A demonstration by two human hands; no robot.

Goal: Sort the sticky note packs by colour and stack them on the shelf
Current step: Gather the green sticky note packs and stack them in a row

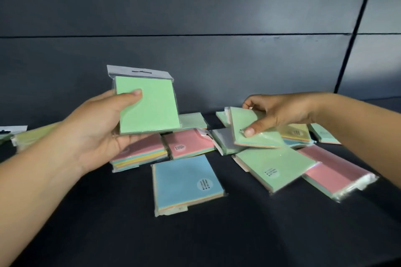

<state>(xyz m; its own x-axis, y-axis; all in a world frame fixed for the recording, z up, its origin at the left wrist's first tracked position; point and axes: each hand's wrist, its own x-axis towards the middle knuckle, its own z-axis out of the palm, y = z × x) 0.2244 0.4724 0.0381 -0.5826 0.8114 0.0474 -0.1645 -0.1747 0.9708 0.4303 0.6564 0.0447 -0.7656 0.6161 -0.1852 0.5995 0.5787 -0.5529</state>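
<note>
1. The green pack (149,106) sits upright, my left hand (95,132) pinching its lower edge; light, stiff pad, slippery film.
2. My right hand (275,112) pinches a second green pack (249,128), tilted, probably just clear of the pile.
3. I'd grip the pad, not the hang tab.

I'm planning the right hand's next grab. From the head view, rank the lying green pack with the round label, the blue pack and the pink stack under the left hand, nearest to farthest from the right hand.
1. Green pack with the round label: just below the right hand.
2. Blue pack: centre, toward the camera.
3. Pink stack: on the left, beneath the left hand.
</note>
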